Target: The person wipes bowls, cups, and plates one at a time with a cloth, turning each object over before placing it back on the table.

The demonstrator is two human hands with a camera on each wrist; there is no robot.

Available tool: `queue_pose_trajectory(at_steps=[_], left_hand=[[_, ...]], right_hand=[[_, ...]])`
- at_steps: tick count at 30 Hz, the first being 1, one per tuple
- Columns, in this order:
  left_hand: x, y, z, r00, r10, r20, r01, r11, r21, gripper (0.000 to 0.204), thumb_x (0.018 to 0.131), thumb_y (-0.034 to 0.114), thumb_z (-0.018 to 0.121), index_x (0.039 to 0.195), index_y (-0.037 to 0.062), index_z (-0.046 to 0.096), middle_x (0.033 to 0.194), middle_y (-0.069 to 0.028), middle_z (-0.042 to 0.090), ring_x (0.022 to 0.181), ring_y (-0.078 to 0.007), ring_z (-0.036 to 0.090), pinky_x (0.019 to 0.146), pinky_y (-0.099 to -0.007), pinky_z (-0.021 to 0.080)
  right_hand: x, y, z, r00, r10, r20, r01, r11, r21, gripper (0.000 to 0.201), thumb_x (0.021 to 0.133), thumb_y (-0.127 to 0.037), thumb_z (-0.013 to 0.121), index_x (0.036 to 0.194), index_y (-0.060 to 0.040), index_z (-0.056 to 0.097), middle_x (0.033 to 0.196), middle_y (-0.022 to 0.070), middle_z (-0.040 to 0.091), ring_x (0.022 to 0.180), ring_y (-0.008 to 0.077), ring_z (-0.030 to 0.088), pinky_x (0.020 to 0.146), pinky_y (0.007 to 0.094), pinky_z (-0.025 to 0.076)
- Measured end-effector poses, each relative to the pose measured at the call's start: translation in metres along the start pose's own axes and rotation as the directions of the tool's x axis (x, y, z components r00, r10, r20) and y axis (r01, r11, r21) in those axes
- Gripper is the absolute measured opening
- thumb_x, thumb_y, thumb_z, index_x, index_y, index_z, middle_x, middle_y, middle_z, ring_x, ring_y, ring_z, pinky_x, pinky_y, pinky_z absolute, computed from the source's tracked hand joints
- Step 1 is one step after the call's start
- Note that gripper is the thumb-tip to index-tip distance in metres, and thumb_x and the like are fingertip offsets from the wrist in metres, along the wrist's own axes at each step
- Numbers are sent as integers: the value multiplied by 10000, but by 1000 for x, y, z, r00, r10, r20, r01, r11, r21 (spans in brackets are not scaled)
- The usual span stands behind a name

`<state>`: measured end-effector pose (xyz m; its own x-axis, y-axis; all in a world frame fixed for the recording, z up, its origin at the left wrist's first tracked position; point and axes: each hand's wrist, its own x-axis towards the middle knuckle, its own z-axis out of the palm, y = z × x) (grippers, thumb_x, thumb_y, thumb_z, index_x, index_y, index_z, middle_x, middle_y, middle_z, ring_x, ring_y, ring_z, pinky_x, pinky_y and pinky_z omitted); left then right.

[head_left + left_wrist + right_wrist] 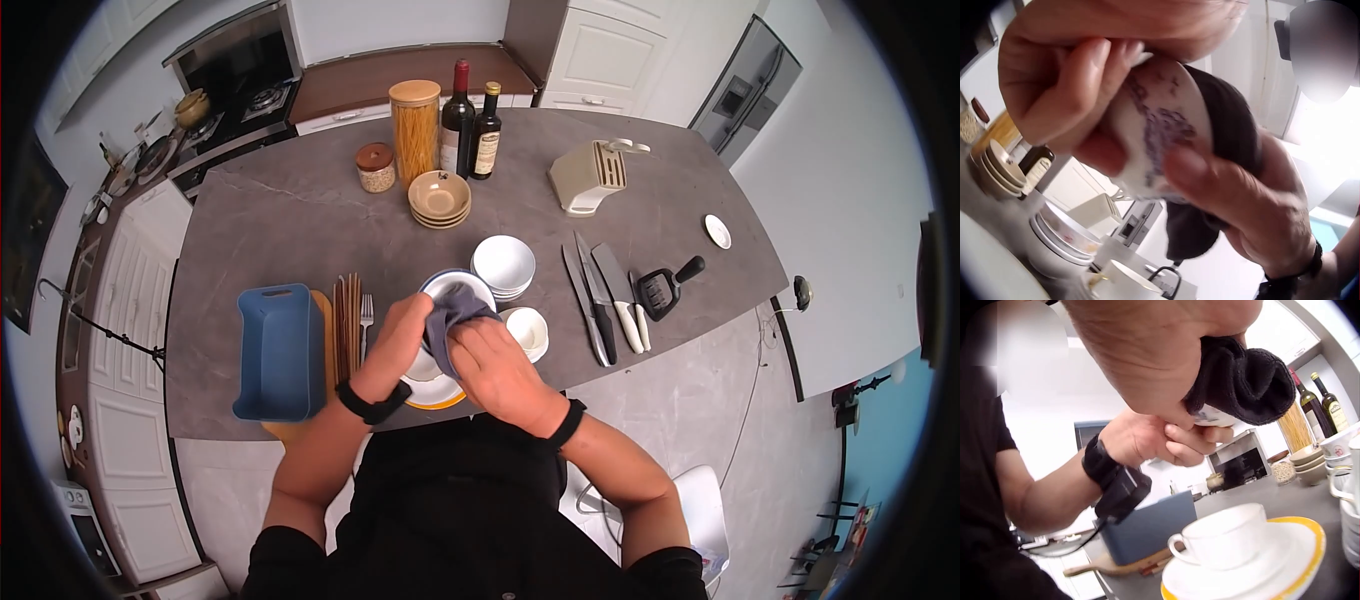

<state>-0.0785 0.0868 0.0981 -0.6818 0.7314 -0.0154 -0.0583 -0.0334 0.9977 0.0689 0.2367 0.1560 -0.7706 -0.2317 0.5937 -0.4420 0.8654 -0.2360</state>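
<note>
My left hand (398, 335) grips a rounded white china cup (1160, 128) with a purple print, its fingers curled at one edge. In my right hand (497, 368) is a dark grey cloth (455, 318), bunched over the cup, with the thumb pressed on the printed side. From above, the cloth and hands hide most of the cup. Below the hands, a white teacup (1225, 537) stands on a saucer (1179, 584) over a yellow-rimmed plate (1317, 550). A blue-rimmed white dish (437, 283) shows just beyond the hands.
To the right are stacked white bowls (504, 262), a white cup (525, 328), several knives (597, 300) and a knife block (590, 178). Left lie a blue bin (275, 350), chopsticks (347, 320) and a fork (367, 315). Brown bowls (440, 197) and bottles (457, 125) stand behind.
</note>
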Motion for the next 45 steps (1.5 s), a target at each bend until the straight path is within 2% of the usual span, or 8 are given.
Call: queue_pose_trajectory(at_steps=[6,13,23,27,31,36,40,45], left_hand=[[-9,55,13,917,-396,43,399,911,-105,330,985,349,502,981,46,634,895,18,592,796,-66,545,642,-266,419],[-18,24,69,872,231,-431,-270,962,-31,277,1048,216,412,1095,-20,549,1058,-92,596,891,-165,568,803,-348,486],[-12,24,6,920,-392,-30,381,908,-176,339,1000,385,457,1060,112,648,991,11,643,896,-88,599,737,-273,501],[-27,-8,62,914,137,-383,-151,989,-7,317,1043,246,444,1201,-6,553,1125,-80,568,974,-165,569,819,-338,498],[-27,14,40,954,255,-158,-207,942,265,259,1033,174,422,1101,-25,574,1100,-111,572,1003,-173,579,854,-357,494],[-19,71,-8,860,-496,117,504,862,-48,384,940,519,533,961,150,636,802,27,568,656,-62,466,595,-222,355],[-18,42,1,867,-493,69,497,856,-144,412,999,508,458,914,129,597,758,45,478,562,-64,321,503,-257,221],[-29,27,24,961,-255,-105,247,966,-80,476,1087,457,386,1011,30,584,868,-71,611,758,-180,574,708,-346,468]], right_hand=[[-20,7,-5,999,-51,-12,51,998,-44,346,783,-23,688,1120,31,632,1110,158,629,1046,356,618,932,451,505],[0,-16,12,970,167,-176,-159,986,55,344,726,-48,735,1034,32,604,1077,193,600,953,379,583,835,463,483],[-27,0,15,999,-37,-39,38,999,19,414,683,-6,759,1069,41,615,1044,169,610,983,374,608,885,466,498],[-19,-14,15,974,173,-145,-160,982,95,348,710,6,749,1029,36,615,1015,177,603,923,385,591,833,465,493],[-15,-22,16,975,167,-147,-150,981,122,336,715,13,743,1025,35,616,1028,182,602,931,390,592,832,468,493],[-16,-16,4,995,-55,-79,57,998,28,351,711,-52,745,1035,18,631,1066,161,618,1018,371,612,925,451,502],[-22,-11,6,986,143,-92,-121,970,209,314,790,-79,814,1030,26,641,970,155,634,896,386,615,821,453,511],[-15,-17,-15,911,409,47,-376,780,500,309,879,-148,820,1065,39,660,889,125,641,821,311,623,763,405,505]])
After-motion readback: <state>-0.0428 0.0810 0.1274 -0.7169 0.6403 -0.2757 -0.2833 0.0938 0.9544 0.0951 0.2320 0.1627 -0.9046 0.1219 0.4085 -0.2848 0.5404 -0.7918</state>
